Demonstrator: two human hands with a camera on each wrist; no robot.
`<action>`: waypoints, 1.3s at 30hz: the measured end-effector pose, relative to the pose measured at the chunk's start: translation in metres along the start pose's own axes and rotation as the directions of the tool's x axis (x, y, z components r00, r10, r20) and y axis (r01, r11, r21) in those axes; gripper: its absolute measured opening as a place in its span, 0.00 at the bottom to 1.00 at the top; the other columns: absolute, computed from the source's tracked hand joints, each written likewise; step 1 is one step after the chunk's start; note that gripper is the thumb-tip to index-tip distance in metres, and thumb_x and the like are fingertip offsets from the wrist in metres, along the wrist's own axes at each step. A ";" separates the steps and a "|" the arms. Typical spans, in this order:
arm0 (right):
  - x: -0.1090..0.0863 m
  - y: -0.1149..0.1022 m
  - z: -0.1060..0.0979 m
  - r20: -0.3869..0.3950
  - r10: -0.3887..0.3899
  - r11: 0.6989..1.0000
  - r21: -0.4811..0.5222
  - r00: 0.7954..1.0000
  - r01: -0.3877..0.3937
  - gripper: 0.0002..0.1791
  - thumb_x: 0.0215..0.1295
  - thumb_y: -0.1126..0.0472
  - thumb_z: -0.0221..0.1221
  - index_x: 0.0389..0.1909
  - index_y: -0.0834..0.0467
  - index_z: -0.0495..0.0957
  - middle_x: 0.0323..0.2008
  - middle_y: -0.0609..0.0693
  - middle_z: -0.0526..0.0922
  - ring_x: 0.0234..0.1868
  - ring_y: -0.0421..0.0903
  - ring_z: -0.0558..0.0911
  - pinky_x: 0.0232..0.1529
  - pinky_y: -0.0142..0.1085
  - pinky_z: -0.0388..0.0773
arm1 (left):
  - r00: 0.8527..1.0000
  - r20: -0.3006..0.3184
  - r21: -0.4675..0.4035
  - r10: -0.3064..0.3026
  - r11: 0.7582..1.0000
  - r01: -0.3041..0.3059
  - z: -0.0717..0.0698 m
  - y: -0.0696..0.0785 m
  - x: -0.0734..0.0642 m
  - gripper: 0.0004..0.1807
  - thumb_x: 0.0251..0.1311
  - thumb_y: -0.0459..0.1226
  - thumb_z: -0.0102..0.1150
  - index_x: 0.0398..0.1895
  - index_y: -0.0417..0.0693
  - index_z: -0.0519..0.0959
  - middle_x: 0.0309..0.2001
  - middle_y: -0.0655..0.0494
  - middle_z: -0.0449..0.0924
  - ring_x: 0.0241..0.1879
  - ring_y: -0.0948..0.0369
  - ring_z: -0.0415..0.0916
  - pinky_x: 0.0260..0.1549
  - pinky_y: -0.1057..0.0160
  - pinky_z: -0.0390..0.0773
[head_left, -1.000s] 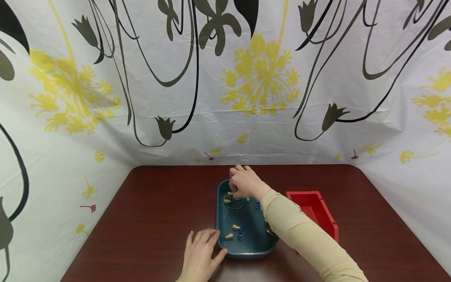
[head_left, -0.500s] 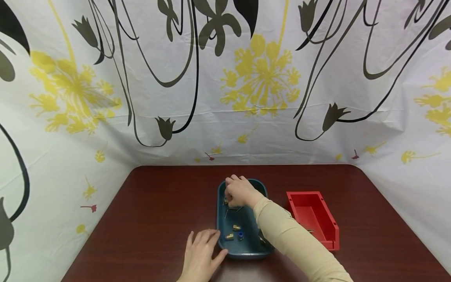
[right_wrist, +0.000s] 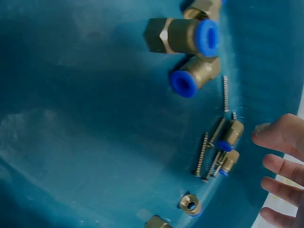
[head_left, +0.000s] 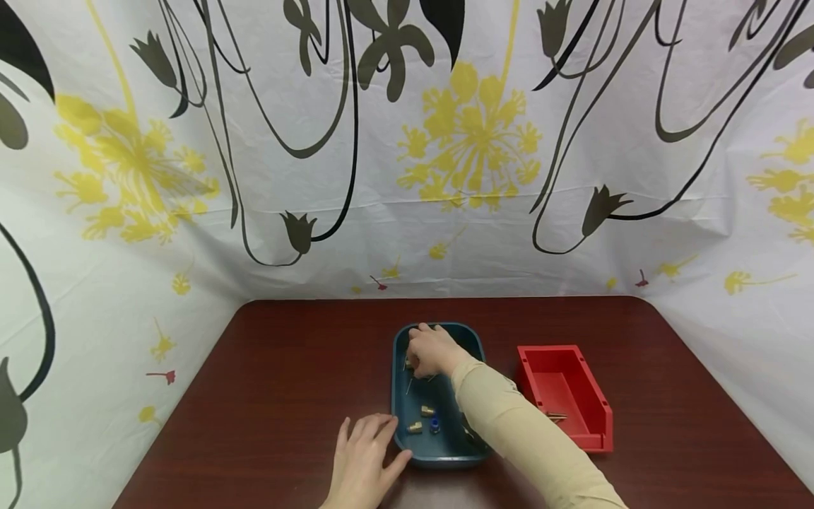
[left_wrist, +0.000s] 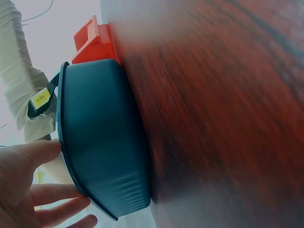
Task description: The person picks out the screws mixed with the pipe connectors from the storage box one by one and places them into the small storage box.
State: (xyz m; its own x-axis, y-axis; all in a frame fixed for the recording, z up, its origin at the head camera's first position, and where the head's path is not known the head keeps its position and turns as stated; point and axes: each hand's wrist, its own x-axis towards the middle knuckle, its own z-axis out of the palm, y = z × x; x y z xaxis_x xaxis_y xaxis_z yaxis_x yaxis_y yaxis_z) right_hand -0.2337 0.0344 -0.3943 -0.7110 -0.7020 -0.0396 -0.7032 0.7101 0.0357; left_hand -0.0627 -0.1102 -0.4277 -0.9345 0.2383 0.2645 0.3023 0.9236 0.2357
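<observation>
A teal tray (head_left: 453, 452) holds brass push-in fittings with blue collars (right_wrist: 178, 37) and several thin screws (right_wrist: 202, 154). My right hand (head_left: 432, 351) reaches down into the tray's far left part, over the small parts there. From the right wrist, its thumb and fingers (right_wrist: 280, 135) are spread apart beside the screws and fittings, with nothing seen between them. At the near left corner, my left hand (head_left: 365, 459) rests on the tray's rim with fingers fairly straight; the left wrist view has thumb and fingertips against the rim of the tray (left_wrist: 99, 133).
A red bin (head_left: 566, 385) stands just right of the tray, with some brass-coloured screws (head_left: 555, 417) inside. My right forearm (head_left: 521, 424) crosses the tray's right wall and partly covers the bin's near left side. A patterned curtain (head_left: 483, 268) hangs behind the table (head_left: 286, 382).
My right hand has moved left and slightly nearer, and down into the tray. The forearm shifted left, uncovering more of the red bin and the screws in it. My left hand stays put.
</observation>
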 end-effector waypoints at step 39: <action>0.016 -0.012 0.031 0.070 0.128 0.978 -0.177 0.989 -0.113 0.12 0.38 0.49 0.69 0.25 0.47 0.81 0.46 0.47 0.72 0.47 0.47 0.67 0.48 0.44 0.65 | 1.000 -0.009 -0.004 0.009 1.000 -0.009 -0.001 -0.001 0.000 0.25 0.48 0.55 0.58 0.45 0.48 0.78 0.43 0.56 0.73 0.45 0.56 0.68 0.44 0.38 0.60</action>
State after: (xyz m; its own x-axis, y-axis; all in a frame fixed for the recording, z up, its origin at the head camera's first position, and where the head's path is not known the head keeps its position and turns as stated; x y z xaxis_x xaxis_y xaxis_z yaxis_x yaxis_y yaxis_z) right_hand -0.2365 0.0160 -0.4265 -0.7929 -0.6003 -0.1044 -0.6073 0.7645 0.2161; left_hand -0.0627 -0.1112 -0.4274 -0.9301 0.2438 0.2748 0.3113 0.9203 0.2368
